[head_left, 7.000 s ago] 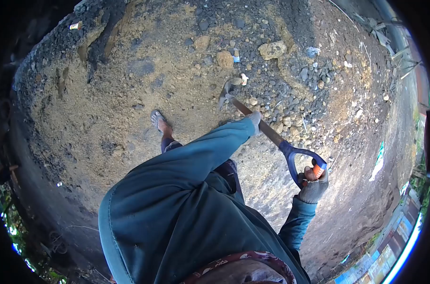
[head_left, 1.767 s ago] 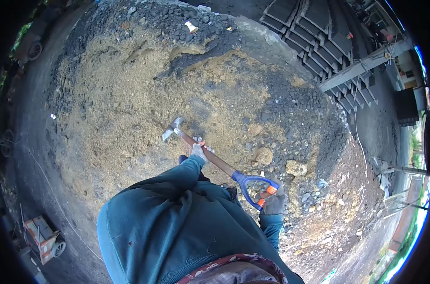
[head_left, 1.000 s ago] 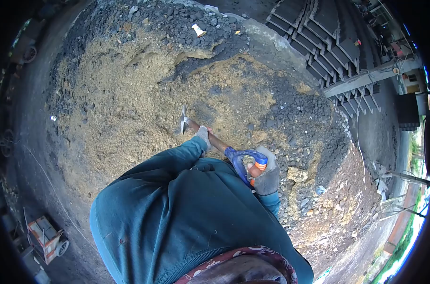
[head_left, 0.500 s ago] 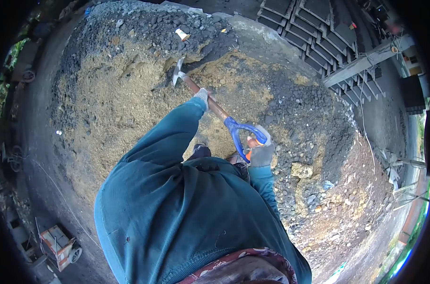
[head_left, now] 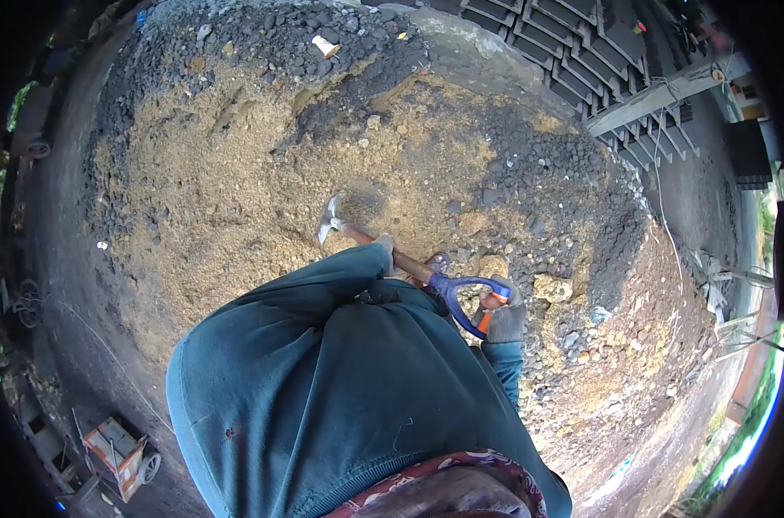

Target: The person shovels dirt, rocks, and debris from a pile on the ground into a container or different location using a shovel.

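Sand-and-gravel heap [head_left: 237, 173] below you. Your left hand [head_left: 383, 249] is clenched on the shovel [head_left: 409, 266] shaft, your right hand [head_left: 506, 318] grasps its blue D-grip, and the blade is over the sand.

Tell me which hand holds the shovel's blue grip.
The right hand, closed around the blue grip; the left hand holds the wooden shaft instead, nearer the blade.

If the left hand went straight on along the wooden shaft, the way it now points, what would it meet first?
Most likely the metal blade of the shovel, just ahead of the left hand; beyond it lies the sandy pile. Depth is hard to judge here.
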Demonstrator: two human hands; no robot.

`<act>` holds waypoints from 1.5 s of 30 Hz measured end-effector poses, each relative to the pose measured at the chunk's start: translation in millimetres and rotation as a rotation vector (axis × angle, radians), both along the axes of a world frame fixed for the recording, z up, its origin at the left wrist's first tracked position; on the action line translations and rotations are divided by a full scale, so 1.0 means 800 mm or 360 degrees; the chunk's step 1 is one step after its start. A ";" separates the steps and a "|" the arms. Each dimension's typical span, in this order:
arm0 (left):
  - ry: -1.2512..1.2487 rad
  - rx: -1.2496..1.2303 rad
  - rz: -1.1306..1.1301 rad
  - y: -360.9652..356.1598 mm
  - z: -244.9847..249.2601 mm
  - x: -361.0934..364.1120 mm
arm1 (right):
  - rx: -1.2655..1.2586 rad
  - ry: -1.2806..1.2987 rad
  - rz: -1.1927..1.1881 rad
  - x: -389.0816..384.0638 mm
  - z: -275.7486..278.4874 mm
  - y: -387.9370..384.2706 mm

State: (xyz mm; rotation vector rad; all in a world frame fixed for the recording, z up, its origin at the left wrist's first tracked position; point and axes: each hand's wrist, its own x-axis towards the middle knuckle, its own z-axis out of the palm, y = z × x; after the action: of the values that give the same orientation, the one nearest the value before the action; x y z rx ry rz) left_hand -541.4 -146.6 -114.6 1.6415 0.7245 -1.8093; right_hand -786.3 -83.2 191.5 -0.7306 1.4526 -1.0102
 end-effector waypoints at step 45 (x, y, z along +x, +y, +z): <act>-0.0611 -0.0495 0.0363 -0.036 0.118 0.167 | -0.0159 -0.0130 0.0108 0.072 -0.015 -0.033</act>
State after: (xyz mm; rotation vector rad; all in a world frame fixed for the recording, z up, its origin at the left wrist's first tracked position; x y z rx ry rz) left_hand -408.1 -175.7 -20.1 1.5608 0.4138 -1.3181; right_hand -729.1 -110.0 179.8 -0.7966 1.3060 -1.0538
